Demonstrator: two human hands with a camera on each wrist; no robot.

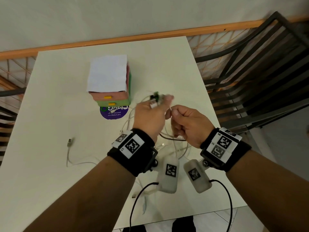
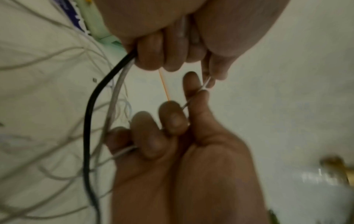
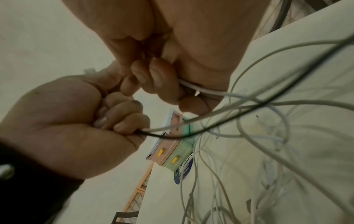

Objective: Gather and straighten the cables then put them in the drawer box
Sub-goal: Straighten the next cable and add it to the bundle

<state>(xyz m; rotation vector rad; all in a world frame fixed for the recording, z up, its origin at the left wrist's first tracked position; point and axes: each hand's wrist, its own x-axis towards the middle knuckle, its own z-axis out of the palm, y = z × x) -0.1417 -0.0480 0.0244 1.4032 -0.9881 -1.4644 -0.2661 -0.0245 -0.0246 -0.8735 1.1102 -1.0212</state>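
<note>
both hands [image 1: 150, 118] [image 1: 189, 124] gripping cables [image 1: 172, 139] mid-table, drawer box [image 1: 110, 97] beyond, bare table [image 1: 50, 101] leftward

Left hand [image 1: 149, 114] and right hand [image 1: 187, 122] raised close together, fingers seemingly curled

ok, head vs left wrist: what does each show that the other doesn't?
Head only: the whole drawer box with both drawer fronts, and a stray USB cable lying apart on the table.

Left wrist only: the right hand's curled fingers gripping the black cable, and the left hand pinching a thin white cable between thumb and forefinger.

Both: the two hands close together over the tangled white cables.
</note>
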